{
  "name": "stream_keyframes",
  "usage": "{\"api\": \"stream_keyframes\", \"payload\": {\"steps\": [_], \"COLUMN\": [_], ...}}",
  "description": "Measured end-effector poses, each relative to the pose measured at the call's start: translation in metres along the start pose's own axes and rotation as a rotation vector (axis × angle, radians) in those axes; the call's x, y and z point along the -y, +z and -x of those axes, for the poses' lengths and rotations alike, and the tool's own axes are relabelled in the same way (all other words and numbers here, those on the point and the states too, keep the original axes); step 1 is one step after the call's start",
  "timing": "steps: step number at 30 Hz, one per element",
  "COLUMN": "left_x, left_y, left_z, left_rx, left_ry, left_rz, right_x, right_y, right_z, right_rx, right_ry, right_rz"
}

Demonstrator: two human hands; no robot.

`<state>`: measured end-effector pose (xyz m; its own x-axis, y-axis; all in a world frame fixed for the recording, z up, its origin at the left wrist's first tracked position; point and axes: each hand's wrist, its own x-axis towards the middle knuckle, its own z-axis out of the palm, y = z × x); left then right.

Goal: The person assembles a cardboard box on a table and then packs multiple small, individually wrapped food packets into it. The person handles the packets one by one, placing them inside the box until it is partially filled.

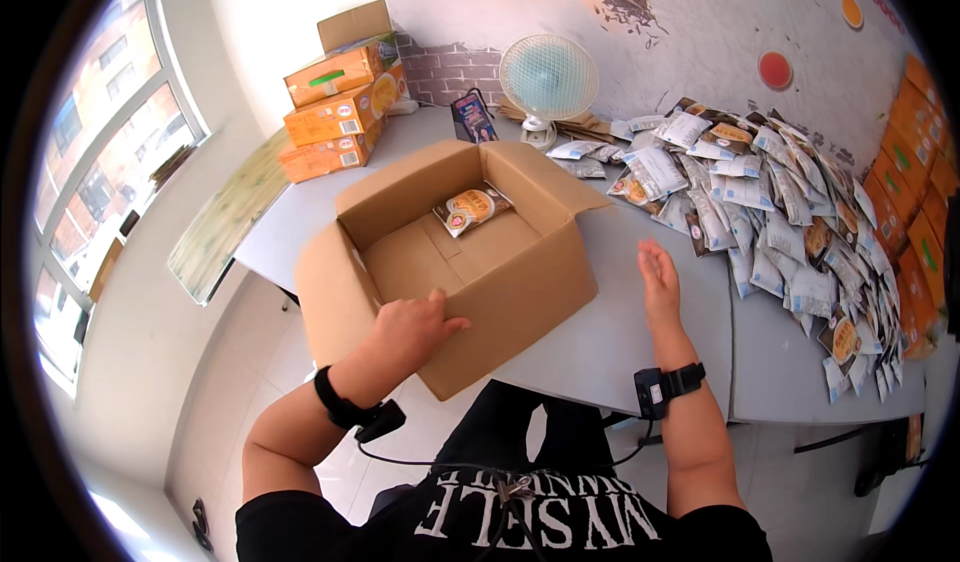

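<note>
In front of me an open cardboard box [517, 303] sits tilted to my view on the grey table, its flaps spread outward. One brown and white food packet [473, 209] lies inside it, towards the far side. My left hand [421, 327] rests at the near rim of the box, its fingertips partly hidden over the edge; whether it grips the cardboard is unclear. Right of the box, my right hand [659, 281] is held above the table, holding nothing, with its palm turned towards the box. A large heap of similar packets [772, 187] covers the table's right part.
Stacked orange cartons [330, 123] stand at the back left, near a wooden-patterned board [232, 217]. A small fan [549, 78] and a dark printed box [474, 117] are by the wall. More orange cartons [911, 179] are piled at the far right. The table's front edge [570, 398] is before my legs.
</note>
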<state>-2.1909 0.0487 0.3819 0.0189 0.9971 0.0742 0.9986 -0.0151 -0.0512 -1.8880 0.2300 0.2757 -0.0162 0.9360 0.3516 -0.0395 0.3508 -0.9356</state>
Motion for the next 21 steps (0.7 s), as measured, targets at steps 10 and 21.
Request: {"api": "stream_keyframes", "payload": {"steps": [10,21], "left_x": [0.007,0.229], "left_y": [-0.040,-0.002], "left_z": [-0.065,-0.047], "left_rx": [0.046,-0.085], "left_ry": [0.113,-0.905], "left_rz": [0.538,0.828], "right_x": [-0.001,0.022], "right_y": [0.006,0.014], "right_z": [0.008,0.014], "right_rx": [0.177,0.242], "right_ry": [0.150,0.298], "right_rz": [0.013,-0.287]}}
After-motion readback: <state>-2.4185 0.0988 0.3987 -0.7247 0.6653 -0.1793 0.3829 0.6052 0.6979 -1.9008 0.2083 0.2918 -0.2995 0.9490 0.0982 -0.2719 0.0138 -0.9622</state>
